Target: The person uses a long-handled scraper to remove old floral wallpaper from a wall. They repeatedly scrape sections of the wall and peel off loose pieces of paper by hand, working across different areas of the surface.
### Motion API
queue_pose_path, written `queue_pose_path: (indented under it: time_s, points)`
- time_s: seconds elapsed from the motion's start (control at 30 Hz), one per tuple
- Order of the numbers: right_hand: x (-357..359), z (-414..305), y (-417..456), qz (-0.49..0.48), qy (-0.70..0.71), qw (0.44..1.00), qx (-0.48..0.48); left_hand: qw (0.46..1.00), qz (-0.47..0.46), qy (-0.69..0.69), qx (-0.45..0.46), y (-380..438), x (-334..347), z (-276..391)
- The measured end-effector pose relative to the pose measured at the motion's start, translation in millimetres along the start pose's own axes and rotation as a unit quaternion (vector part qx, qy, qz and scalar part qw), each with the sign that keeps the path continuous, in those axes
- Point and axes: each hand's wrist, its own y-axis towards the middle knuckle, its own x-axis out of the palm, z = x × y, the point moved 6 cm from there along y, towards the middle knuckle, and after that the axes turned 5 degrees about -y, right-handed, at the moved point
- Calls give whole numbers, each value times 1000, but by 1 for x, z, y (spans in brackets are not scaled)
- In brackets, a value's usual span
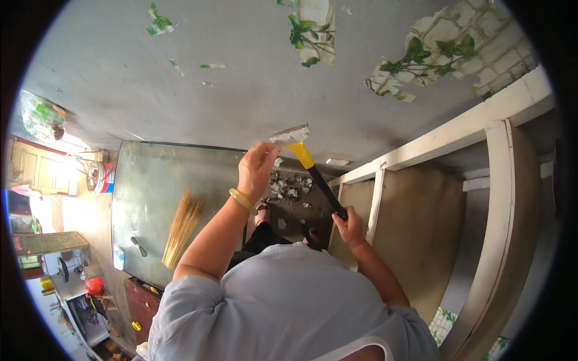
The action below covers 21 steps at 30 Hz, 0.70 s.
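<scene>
My right hand grips the black handle end of a long-handled scraper with a yellow neck. Its wide metal blade, coated with pale residue, points at the grey wall. My left hand, with a bangle on the wrist, is raised beside the blade's left end; its fingertips are bent together, and whether they touch the blade or pinch something I cannot tell. Patches of wallpaper with green leaves and a stone pattern cling to the upper wall. Torn scraps lie on the floor below.
At the left is a glass-topped table bearing a straw hand broom and a small dark-handled tool. A bucket is beyond it. A white wooden frame runs along the right. A small white block rests at the wall's foot.
</scene>
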Motion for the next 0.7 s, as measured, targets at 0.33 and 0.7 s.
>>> queue_pose_path:
  time_s: [0.33, 0.7]
  points:
    - [-11, -12, 2, 3, 41, 999, 15, 997, 65, -39, 14, 8, -9, 22]
    - [-18, -84, 31, -9, 93, 993, -68, 969, 3, -240, -56, 18, -3, 35]
